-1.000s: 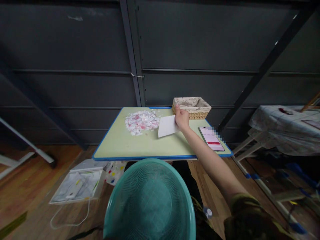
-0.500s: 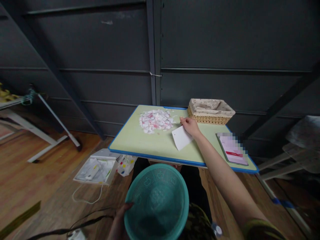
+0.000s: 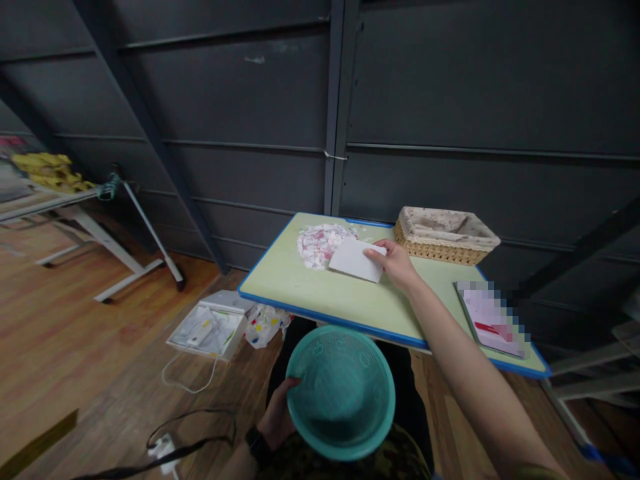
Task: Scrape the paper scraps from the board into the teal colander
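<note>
My left hand (image 3: 280,415) grips the left rim of a green plastic colander (image 3: 340,393), thumb over the edge, over my lap. Nothing shows inside the colander. In my right hand (image 3: 393,261) is a white card (image 3: 357,259), pinched between thumb and fingers and tilted above the table (image 3: 320,293). The card's left end lies beside a pile of white and pink paper scraps (image 3: 320,245) and covers part of it from view.
A lined wicker basket (image 3: 440,252) stands at the table's back right. A tablet-like device (image 3: 495,327) lies at the right edge. On the floor at left are an open white box (image 3: 220,333), a spotted plastic bag (image 3: 265,327) and a power strip (image 3: 164,453) with cables.
My right hand has turned the card from hanging down toward me to pointing left at the scraps. The left hand still holds the colander. The whole view has shifted left.
</note>
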Demonstrator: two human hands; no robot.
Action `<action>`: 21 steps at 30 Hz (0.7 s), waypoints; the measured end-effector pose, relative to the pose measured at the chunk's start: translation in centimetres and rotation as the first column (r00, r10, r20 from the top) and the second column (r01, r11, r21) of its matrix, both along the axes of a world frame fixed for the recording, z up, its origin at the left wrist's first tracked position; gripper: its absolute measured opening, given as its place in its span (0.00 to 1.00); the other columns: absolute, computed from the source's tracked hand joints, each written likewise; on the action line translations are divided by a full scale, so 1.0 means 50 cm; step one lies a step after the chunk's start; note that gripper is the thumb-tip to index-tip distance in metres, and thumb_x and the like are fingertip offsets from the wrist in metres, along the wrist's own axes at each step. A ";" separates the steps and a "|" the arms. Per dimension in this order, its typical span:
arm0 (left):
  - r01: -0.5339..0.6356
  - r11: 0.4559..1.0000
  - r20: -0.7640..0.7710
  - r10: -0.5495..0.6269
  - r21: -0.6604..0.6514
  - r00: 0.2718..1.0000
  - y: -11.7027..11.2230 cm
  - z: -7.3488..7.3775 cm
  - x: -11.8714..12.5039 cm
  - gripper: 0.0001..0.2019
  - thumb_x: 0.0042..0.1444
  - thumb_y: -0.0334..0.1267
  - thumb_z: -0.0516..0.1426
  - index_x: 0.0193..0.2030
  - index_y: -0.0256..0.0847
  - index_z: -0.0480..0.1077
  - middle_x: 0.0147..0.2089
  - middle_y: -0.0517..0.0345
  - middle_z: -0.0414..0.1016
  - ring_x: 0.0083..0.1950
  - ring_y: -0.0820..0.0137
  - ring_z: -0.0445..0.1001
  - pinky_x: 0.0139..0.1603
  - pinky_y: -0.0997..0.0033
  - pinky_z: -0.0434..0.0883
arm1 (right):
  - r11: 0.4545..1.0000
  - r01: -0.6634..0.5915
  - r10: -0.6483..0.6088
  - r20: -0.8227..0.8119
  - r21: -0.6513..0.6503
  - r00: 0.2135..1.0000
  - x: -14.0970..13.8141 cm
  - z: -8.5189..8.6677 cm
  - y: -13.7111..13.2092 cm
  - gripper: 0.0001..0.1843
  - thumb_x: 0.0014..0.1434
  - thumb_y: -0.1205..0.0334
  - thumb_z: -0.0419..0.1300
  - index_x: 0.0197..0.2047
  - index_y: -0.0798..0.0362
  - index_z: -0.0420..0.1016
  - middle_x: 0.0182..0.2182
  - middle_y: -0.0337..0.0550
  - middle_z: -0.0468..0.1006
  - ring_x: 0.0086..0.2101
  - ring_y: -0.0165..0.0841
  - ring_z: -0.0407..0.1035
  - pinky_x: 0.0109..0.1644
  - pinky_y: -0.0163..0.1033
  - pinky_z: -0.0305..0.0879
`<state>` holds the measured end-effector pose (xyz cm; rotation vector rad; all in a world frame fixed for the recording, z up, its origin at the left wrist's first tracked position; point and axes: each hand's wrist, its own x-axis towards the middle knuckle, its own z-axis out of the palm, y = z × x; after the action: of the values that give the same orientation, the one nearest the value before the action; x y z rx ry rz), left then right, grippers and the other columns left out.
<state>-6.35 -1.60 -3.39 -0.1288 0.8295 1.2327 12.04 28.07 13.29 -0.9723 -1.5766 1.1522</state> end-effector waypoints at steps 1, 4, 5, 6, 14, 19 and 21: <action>0.001 1.000 0.000 -0.001 -0.008 1.000 -0.002 -0.008 0.002 0.33 0.52 0.34 0.62 0.64 0.25 0.61 0.49 0.38 0.82 0.55 0.47 0.77 0.58 0.49 0.68 | 0.997 -0.005 0.001 0.044 0.074 0.999 -0.015 0.004 -0.002 0.20 0.44 0.47 0.69 0.34 0.53 0.73 0.29 0.40 0.77 0.29 0.32 0.67 0.31 0.35 0.59; 0.013 1.000 0.009 -0.013 -0.018 1.000 -0.010 -0.022 0.006 0.33 0.51 0.35 0.62 0.63 0.24 0.63 0.51 0.36 0.81 0.57 0.47 0.75 0.61 0.51 0.65 | 0.952 -0.072 0.006 0.216 0.297 0.976 -0.057 0.021 -0.002 0.16 0.49 0.49 0.66 0.35 0.52 0.75 0.33 0.42 0.79 0.33 0.36 0.69 0.38 0.38 0.62; 0.017 1.000 0.014 -0.016 -0.018 1.000 -0.012 -0.024 0.007 0.33 0.51 0.35 0.62 0.63 0.23 0.63 0.52 0.35 0.80 0.58 0.47 0.75 0.62 0.51 0.64 | 0.932 -0.105 0.008 0.271 0.346 0.963 -0.067 0.025 0.001 0.15 0.50 0.50 0.65 0.36 0.52 0.75 0.34 0.43 0.80 0.35 0.37 0.70 0.40 0.40 0.62; 0.018 1.000 0.018 -0.018 -0.015 1.000 -0.014 -0.026 0.007 0.33 0.52 0.35 0.61 0.63 0.22 0.63 0.53 0.34 0.80 0.59 0.47 0.74 0.63 0.51 0.63 | 0.916 -0.134 0.008 0.316 0.378 0.949 -0.075 0.028 0.005 0.14 0.51 0.52 0.65 0.36 0.52 0.76 0.34 0.44 0.80 0.36 0.39 0.71 0.42 0.41 0.63; 0.054 0.998 -0.013 -0.054 -0.043 0.998 -0.025 -0.017 0.010 0.29 0.54 0.36 0.61 0.61 0.24 0.67 0.50 0.38 0.82 0.59 0.48 0.74 0.65 0.52 0.61 | 0.906 -0.116 -0.051 0.378 0.407 0.924 -0.032 0.021 0.053 0.15 0.51 0.52 0.63 0.38 0.53 0.78 0.38 0.47 0.82 0.37 0.42 0.72 0.45 0.45 0.63; 0.024 0.999 -0.028 -0.025 -0.028 0.999 -0.026 -0.015 0.013 0.26 0.53 0.35 0.61 0.57 0.22 0.70 0.45 0.38 0.84 0.55 0.48 0.77 0.64 0.51 0.62 | 0.927 0.036 -0.155 0.293 0.374 0.944 0.000 0.025 0.064 0.17 0.49 0.49 0.64 0.35 0.53 0.78 0.34 0.46 0.81 0.34 0.40 0.71 0.41 0.44 0.64; 0.012 0.999 -0.032 -0.013 -0.034 0.999 -0.024 -0.019 0.015 0.26 0.53 0.35 0.61 0.58 0.23 0.70 0.43 0.39 0.84 0.52 0.48 0.79 0.62 0.51 0.64 | 0.927 0.067 -0.170 0.255 0.370 0.952 -0.008 0.021 0.058 0.17 0.49 0.49 0.64 0.35 0.53 0.78 0.34 0.47 0.81 0.34 0.40 0.71 0.41 0.44 0.64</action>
<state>-5.58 -2.82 -4.35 -0.1313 0.8784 1.2116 11.65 30.97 14.34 -1.0003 -1.8465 0.6261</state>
